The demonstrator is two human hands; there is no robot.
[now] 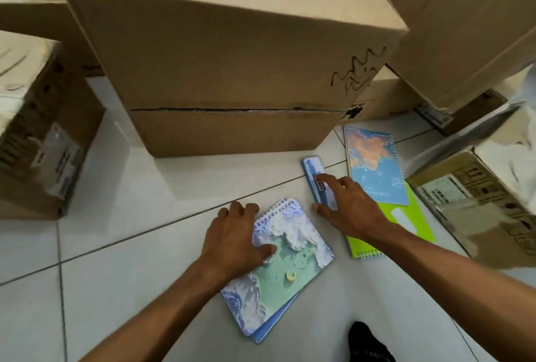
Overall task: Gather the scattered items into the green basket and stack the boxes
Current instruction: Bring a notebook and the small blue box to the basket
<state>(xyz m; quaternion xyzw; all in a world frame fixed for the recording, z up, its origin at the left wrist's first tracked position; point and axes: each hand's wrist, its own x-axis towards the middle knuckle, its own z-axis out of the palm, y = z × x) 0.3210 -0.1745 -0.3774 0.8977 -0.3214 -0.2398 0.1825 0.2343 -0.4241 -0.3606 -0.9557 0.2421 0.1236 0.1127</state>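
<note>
On the white tiled floor [121,245], among several cardboard boxes, both hands were down on scattered stationery. The left hand [232,240] lay flat and spread on the cloud-patterned spiral notebook [290,269], thumb on the cover and fingers curling over its far left edge, not yet closed around it; a second blue cover showed beneath that notebook. The right hand [348,208] was pinching the small blue booklet [314,176], which stood on its long edge, thumb on the near side and fingers over the top. Just beside it lay the map-covered notebook [377,167], partly overlapping the lime-green notebook [406,222]. The big box [232,71] stood just beyond, resting on another one. The green basket was not in view, so the gathering looked to be at an early stage. To do this step well, the left hand probably needed to slide its fingers under the spiral edge and lift both stacked covers together, since thin covers sit flush on smooth tile. The right hand would likely do best to tip the booklet against its palm before lifting, so it would not slip or fan open.
</note>
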